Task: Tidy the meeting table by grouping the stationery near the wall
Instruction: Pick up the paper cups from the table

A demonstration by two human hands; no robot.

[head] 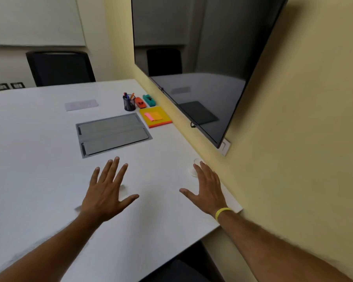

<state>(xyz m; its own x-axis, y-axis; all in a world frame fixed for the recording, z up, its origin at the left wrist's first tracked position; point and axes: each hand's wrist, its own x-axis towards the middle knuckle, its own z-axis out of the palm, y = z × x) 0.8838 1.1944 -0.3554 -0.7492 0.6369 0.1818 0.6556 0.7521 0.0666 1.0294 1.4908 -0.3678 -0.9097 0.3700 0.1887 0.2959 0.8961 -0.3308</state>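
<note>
Nearest the camera, both hands are held flat above the white counter (pixel 39 159), palms down and fingers spread. The grip of the left hand (pixel 106 192) is released and nothing is held in it. The grip of the right hand (pixel 209 187) is released too; a yellow wristband (pixel 222 213) is worn on that wrist. Just at the fingertips of the right hand a small pale round thing is seen, but what it is cannot be told.

Further on, a grey cable hatch (pixel 112 134) is set into the counter. Behind it, close to the yellow wall (pixel 293 119), the stationery is found gathered: a yellow pad of sticky notes (pixel 156 117), an orange stapler (pixel 140 102), a teal stapler (pixel 149 100) and a black mesh pen cup (pixel 129 102) with pens upright in it. These are placed just beside each other, probably so that the middle of the counter is left free.

A pale sheet of paper (pixel 81 104) is lying apart from the group, to the left. It may be judged that the grouping is nearly done and that this sheet is not yet moved.
</note>
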